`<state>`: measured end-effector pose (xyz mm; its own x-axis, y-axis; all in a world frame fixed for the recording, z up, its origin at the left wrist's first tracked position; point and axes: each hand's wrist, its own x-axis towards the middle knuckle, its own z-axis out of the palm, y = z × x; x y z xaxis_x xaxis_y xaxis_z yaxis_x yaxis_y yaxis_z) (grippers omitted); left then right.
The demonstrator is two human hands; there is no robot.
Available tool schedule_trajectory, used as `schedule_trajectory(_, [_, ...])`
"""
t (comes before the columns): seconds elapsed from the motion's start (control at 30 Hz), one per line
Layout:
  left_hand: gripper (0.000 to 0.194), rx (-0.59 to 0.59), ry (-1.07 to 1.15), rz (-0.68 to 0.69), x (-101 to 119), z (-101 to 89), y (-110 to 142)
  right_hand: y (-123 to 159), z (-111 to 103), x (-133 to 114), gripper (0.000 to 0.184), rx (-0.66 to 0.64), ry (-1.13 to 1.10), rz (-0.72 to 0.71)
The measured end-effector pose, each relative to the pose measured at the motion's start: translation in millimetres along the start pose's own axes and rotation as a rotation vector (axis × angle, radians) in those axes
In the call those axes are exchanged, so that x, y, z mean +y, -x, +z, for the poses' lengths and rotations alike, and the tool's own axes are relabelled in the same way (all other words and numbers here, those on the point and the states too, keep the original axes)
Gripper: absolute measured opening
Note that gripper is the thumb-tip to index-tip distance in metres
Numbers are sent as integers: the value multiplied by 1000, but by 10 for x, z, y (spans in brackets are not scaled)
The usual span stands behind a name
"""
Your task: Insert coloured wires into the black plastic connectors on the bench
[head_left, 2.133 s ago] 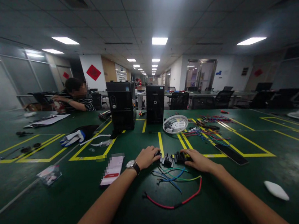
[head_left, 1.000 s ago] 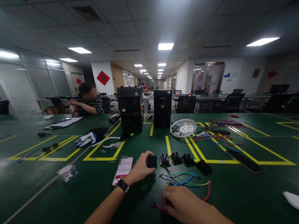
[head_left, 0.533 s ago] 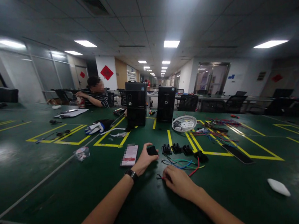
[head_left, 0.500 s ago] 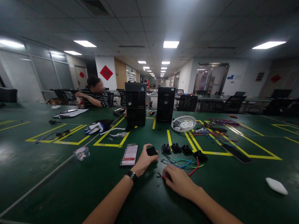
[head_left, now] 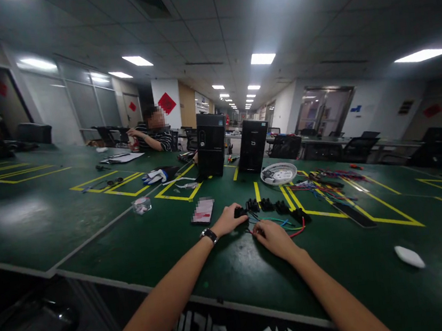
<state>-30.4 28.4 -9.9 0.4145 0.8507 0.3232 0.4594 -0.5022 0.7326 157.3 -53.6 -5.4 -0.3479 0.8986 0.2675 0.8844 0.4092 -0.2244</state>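
My left hand, with a watch on the wrist, is closed around a small black block-shaped part, held low at the left end of a row of similar black parts. Just to its right, my right hand has its fingers curled in a pinch. A red wire runs toward that hand, and a dark-tipped end pokes out left of the fingertips. Blue, green and black wires lie loosely between the hand and the row. The exact grip of the right fingertips is partly hidden.
A phone lies left of my hands. Behind stand two black computer towers and a white basket. Bundled wires and a white mouse-shaped object are to the right. Another person sits across the green table.
The view has shifted, showing more of the table's near edge. My left hand has brought the black part closer to the row and the right hand, which still pinches at the wire.
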Motion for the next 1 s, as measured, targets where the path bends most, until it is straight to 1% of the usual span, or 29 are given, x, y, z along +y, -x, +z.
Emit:
schedule_trajectory(0.1, [37, 10, 41, 36, -22, -29, 19, 18, 18, 20, 12, 22, 3, -26])
schedule_trajectory(0.17, [40, 12, 80, 28, -25, -54, 40, 21, 27, 31, 13, 58, -10, -29])
schedule_trajectory(0.27, [43, 38, 166, 3, -8, -65, 82, 4, 36, 39, 14, 170, -75, 4])
schedule_trajectory(0.33, [44, 46, 271, -22, 23, -39, 113, -18, 41, 34, 15, 247, -133, 39])
schedule_trajectory(0.43, [51, -10, 491, -62, 97, 37, 157, -44, 54, 8, 16, 307, -207, 73])
schedule_trajectory(0.53, [58, -56, 667, -51, 164, 108, 183, -48, 68, -25, 20, 322, -248, 85])
schedule_trajectory(0.7, [59, -57, 707, 36, 166, 147, 174, -23, 61, -60, 25, 326, -247, 64])
schedule_trajectory(0.83, [60, -69, 798, -9, 162, 155, 158, -12, 54, -67, 27, 334, -243, 54])
schedule_trajectory(1.0, [55, -69, 910, -49, 181, 174, 155, -11, 79, -64, 27, 334, -253, 19])
